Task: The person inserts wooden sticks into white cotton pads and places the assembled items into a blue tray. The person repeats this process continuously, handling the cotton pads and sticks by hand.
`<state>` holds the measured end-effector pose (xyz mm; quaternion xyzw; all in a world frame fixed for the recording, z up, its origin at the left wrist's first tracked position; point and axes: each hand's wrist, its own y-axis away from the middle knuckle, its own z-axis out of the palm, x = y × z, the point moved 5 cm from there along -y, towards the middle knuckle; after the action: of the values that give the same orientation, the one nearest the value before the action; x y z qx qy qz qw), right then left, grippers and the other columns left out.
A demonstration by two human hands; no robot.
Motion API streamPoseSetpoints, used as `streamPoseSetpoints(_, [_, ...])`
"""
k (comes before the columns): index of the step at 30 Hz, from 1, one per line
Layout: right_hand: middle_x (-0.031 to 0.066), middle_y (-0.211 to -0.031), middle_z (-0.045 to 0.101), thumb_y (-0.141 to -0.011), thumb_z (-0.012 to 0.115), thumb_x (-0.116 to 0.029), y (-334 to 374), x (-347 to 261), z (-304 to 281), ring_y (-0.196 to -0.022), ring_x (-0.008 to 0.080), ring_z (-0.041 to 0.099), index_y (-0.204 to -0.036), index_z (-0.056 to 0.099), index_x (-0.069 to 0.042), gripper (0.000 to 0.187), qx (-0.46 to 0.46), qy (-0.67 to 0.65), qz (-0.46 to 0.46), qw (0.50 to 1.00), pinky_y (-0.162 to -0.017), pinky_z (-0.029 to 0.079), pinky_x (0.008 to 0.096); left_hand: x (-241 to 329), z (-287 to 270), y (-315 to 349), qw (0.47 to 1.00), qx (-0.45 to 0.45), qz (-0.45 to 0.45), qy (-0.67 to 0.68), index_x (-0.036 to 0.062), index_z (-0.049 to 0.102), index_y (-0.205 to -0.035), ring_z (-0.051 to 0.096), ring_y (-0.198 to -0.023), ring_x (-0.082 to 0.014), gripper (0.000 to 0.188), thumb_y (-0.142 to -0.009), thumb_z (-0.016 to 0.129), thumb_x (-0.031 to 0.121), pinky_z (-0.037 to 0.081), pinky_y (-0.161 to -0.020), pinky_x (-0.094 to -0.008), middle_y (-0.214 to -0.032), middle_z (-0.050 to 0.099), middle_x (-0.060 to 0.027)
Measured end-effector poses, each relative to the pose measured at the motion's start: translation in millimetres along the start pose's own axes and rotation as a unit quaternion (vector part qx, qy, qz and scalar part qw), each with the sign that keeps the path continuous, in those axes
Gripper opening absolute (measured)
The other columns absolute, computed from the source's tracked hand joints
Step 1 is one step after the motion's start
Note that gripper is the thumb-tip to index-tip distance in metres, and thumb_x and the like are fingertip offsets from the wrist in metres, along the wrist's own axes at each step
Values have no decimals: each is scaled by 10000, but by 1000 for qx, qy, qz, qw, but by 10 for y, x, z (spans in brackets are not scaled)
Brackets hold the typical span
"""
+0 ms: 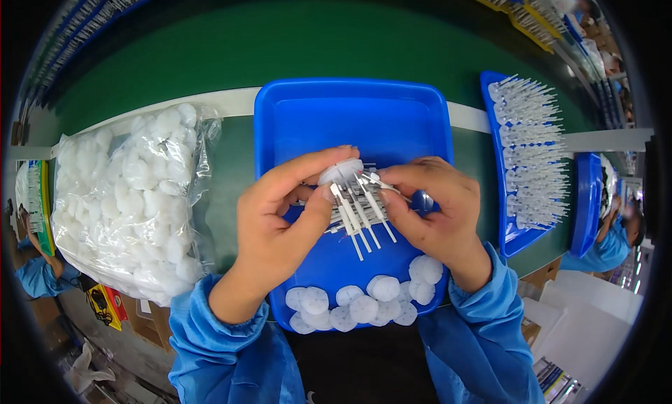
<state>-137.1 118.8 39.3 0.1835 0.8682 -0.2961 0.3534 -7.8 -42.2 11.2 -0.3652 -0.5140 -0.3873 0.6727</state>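
Observation:
A blue plastic tray [350, 110] lies in front of me on the green work surface. My left hand [280, 222] pinches a round white cap [341, 171] between thumb and forefinger over the tray. My right hand [430, 208] grips a small bunch of thin white sticks [360, 215] that fan out downward between both hands. The cap touches the top end of the sticks. Several round white fluffy pads [364, 302] lie along the near edge of the tray.
A clear plastic bag [129, 194] full of white pads lies at the left. At the right, a second blue tray [507, 215] holds rows of white sticks [532, 152]. A third blue tray [586, 201] and another person in blue [612, 243] are further right.

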Motion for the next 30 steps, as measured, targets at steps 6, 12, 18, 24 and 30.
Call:
streamPoseSetpoints(6, [60,-762,765,-818,867,-36,-5,-23,20,-654,216,736,-1047,828,-82,237,8,13,-61,998,-718,582,350,4,-51,4,994,-19,4,-112,-73,630,-1448,712,-1249,-266,389,-1063,580,-45,562,-1083,-377,-1375,726,-236])
streamPoseSetpoints(12, [61,-768,772,-823,867,-40,0,-69,33,-634,217,730,-1052,829,-77,235,-2,32,-33,999,-716,583,349,175,11,-7,944,15,98,-316,-22,728,-1363,738,-1009,-196,389,-991,623,-59,577,-924,-306,-1244,786,-187])
streamPoseSetpoints(18, [56,-751,761,-819,873,-46,5,-65,37,-604,219,706,-1052,829,-82,240,-7,22,-28,999,-690,564,355,237,11,-56,909,28,179,-375,13,785,-1302,712,-842,-212,409,-910,714,-80,599,-743,-324,-1046,792,-144])
streamPoseSetpoints(24, [35,-676,673,-815,838,-9,16,-58,32,-632,201,657,-1079,844,-50,267,-11,12,-23,1000,-723,527,351,151,-12,-49,944,48,139,-296,9,765,-1321,725,-905,-229,400,-942,666,-72,588,-815,-329,-1169,797,-157])
streamPoseSetpoints(30, [60,-784,776,-858,849,-39,21,-7,22,-649,209,719,-1062,831,-79,209,-19,1,-14,1000,-690,531,341,207,0,-78,923,3,173,-343,14,778,-1293,710,-880,-243,374,-945,677,-81,583,-790,-349,-1139,804,-130])
